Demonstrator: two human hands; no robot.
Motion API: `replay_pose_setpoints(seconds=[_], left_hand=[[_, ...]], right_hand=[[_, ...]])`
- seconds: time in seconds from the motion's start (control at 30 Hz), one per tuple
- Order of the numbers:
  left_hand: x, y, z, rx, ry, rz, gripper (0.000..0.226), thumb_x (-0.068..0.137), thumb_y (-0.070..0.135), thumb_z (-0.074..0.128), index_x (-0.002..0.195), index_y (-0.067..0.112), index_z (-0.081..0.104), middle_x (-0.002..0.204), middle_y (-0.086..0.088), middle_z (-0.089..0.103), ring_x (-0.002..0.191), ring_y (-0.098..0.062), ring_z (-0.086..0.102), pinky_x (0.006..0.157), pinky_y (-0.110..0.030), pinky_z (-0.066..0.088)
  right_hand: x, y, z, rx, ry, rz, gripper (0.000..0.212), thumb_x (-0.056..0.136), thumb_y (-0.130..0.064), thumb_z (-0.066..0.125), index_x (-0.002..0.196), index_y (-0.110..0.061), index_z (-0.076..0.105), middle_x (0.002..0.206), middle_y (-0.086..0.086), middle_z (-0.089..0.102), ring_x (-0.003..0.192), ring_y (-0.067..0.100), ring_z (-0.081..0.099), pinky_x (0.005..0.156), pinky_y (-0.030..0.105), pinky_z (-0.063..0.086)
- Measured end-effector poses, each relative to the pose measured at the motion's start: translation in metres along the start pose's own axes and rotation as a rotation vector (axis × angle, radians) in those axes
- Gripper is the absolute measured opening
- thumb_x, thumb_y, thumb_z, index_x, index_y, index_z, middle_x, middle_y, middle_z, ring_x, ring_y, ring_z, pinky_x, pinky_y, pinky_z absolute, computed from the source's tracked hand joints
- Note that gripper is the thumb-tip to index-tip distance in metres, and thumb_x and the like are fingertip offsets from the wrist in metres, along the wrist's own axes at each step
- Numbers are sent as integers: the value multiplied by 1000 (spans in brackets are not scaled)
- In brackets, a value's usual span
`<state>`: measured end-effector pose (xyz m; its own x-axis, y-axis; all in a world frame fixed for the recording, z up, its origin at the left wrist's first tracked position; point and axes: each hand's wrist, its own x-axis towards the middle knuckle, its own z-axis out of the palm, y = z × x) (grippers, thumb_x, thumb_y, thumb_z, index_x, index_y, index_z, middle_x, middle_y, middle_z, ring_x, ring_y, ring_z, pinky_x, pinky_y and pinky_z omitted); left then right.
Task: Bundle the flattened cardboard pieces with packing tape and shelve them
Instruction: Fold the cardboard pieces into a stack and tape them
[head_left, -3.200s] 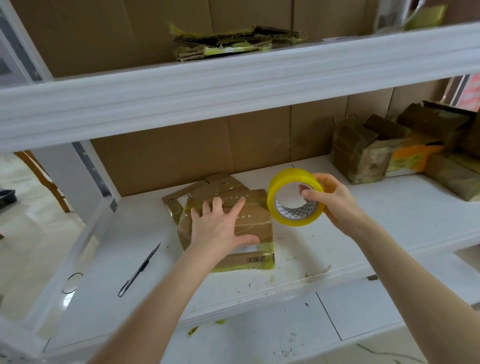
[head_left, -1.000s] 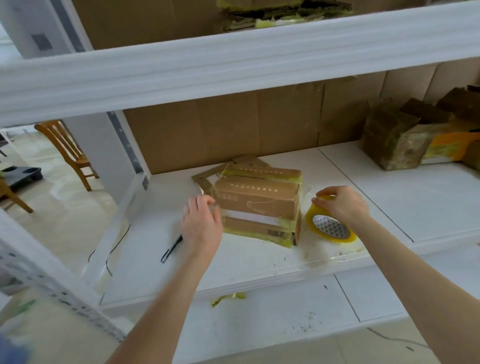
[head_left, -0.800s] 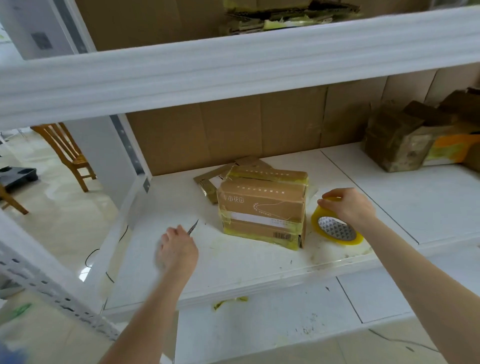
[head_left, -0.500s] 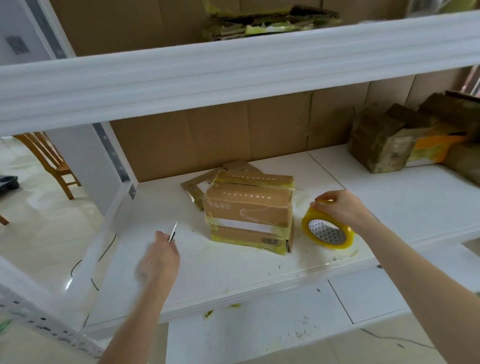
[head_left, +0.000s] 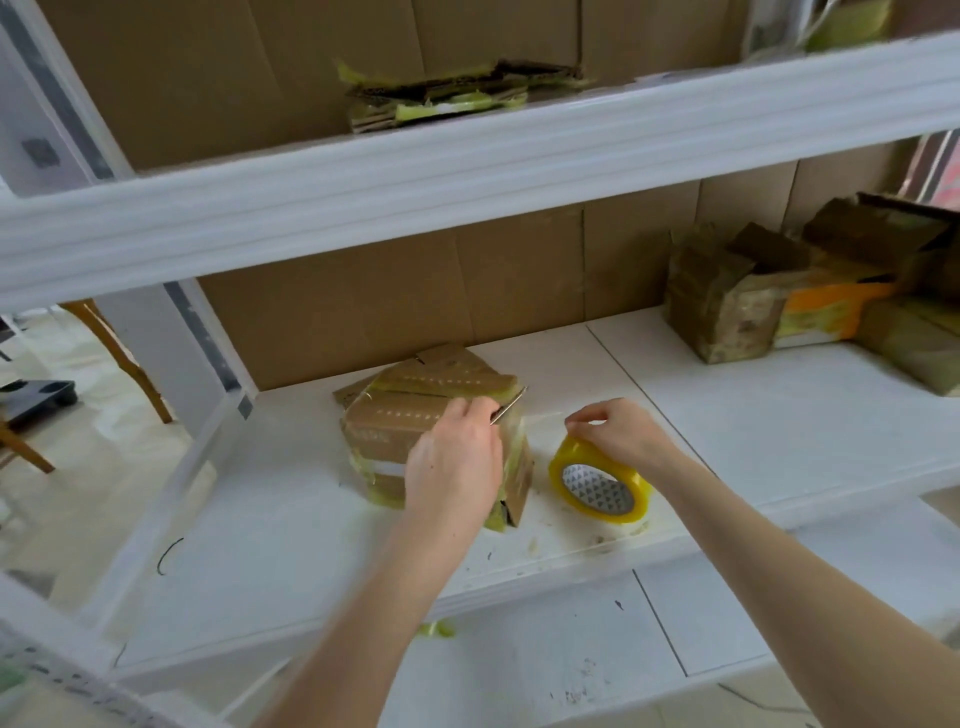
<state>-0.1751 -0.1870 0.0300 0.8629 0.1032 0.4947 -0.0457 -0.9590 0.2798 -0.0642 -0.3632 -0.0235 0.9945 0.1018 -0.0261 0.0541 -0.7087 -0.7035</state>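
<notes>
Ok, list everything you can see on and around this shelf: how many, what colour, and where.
cardboard bundle: one, brown with yellowish tape, middle shelf, left of centre
tape roll: one, yellow, propped on edge just right of the bundle
knife: one, thin metal, at the bundle's top right corner
taped cardboard stack: one, brown and yellow-green, upper shelf
boxes: several, brown, one with orange, right end of the middle shelf
shelf unit: one, white
cardboard backing: brown, behind the shelves
chair: one, wooden, on the floor at left
left hand: holds the knife, in front of the bundle
right hand: pinches the top of the tape roll
</notes>
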Motion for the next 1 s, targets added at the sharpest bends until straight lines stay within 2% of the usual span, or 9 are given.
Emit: replay_pose_setpoints(seconds=[0.07, 0.17, 0.3, 0.4, 0.53, 0.67, 0.8, 0.9, 1.0], left_hand=[[2, 7, 8, 61, -43, -7, 31, 97, 17, 45, 123, 25, 57, 82, 7, 51, 69, -14, 47, 59, -26, 37], [1, 12, 11, 84, -56, 2, 39, 95, 13, 48, 129, 30, 56, 69, 9, 48, 62, -14, 46, 54, -26, 36], [3, 16, 12, 126, -96, -9, 38, 97, 14, 49, 130, 31, 57, 79, 6, 59, 66, -12, 50, 56, -24, 41], [6, 18, 14, 143, -144, -28, 40, 96, 10, 49, 131, 29, 56, 91, 2, 66, 72, -13, 57, 59, -24, 46], [9, 19, 17, 181, -202, -51, 37, 93, 3, 48, 120, 22, 63, 99, -3, 66, 77, -17, 53, 60, -25, 39], [14, 23, 18, 242, -242, -44, 37, 93, 1, 45, 120, 19, 63, 101, -4, 67, 75, -17, 49, 58, -26, 37], [21, 27, 16, 318, -299, -32, 40, 90, -4, 43, 116, 17, 65, 93, -6, 66, 71, -19, 47, 57, -28, 37], [24, 30, 13, 384, -327, -3, 33, 85, -8, 47, 102, 13, 65, 80, -5, 59, 69, -21, 48, 56, -29, 38], [25, 34, 12, 409, -349, 16, 27, 82, -9, 52, 94, 12, 63, 86, -6, 62, 70, -22, 47, 57, -30, 39]], right_hand=[[-1, 1, -1, -15, 26, 3, 10, 87, -46, 60, 88, -39, 68, 102, -7, 64, 90, 16, 58, 79, 32, 51], [-5, 3, 0, -32, 84, 25, 21, 86, -53, 58, 97, -39, 71, 95, -12, 60, 88, 14, 56, 72, 28, 45], [-8, 1, 2, -44, 112, 67, 24, 89, -52, 56, 99, -37, 71, 92, -11, 60, 87, 17, 59, 71, 29, 49], [-10, -1, 3, -41, 126, 65, 21, 91, -48, 56, 99, -37, 72, 89, -10, 59, 81, 15, 56, 63, 26, 44], [-13, -2, 5, -58, 133, 51, 20, 92, -44, 56, 97, -36, 73, 85, -11, 59, 77, 15, 55, 55, 23, 39], [-14, -5, 9, -86, 139, 37, 20, 92, -41, 55, 97, -36, 73, 84, -11, 59, 77, 15, 56, 58, 24, 43], [-16, -9, 10, -113, 140, 27, 20, 91, -37, 54, 91, -37, 74, 81, -12, 59, 78, 17, 59, 60, 26, 49], [-18, -14, 10, -140, 148, 20, 21, 90, -33, 54, 79, -38, 71, 75, -12, 59, 75, 18, 62, 57, 24, 49], [-19, -18, 8, -165, 171, 29, 22, 89, -32, 54, 76, -38, 71, 76, -11, 63, 74, 19, 63, 54, 22, 46]])
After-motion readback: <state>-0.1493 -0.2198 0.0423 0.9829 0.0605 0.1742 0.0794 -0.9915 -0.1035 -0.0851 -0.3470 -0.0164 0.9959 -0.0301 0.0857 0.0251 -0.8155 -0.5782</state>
